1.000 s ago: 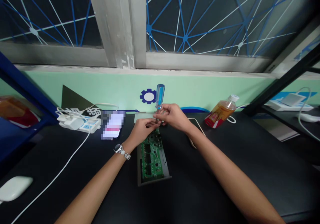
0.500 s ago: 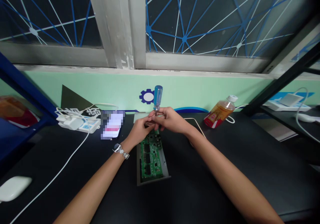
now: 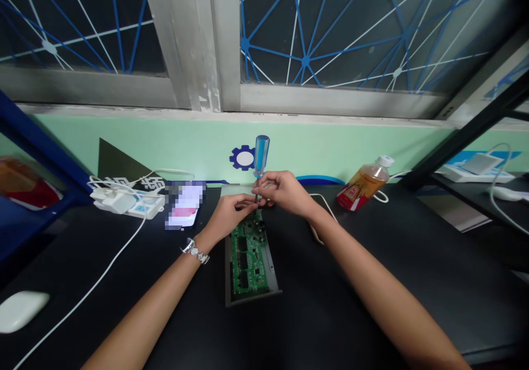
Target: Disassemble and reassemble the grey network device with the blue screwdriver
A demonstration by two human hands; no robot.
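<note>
In the head view, taking the grip as the centre of a clock with 12 towards the wall, the right hand (image 3: 284,191) comes in from 4 o'clock, its thumb and fingers closed around the shaft of the screwdriver (image 3: 260,154). That tool stands nearly upright, its clear blue handle rising just above the pinch at 12, its tip hidden among the fingers. The left hand (image 3: 229,211) sits at 8 o'clock, fingertips gathered beside the lower shaft; whether it grips anything, I cannot tell. The green circuit board (image 3: 252,257), set in a grey metal casing (image 3: 254,302), stretches from under the hands towards 6 o'clock, its far end covered by them. Well apart lie a lit phone (image 3: 185,207) at 9 and a drink bottle (image 3: 360,189) at 3
</note>
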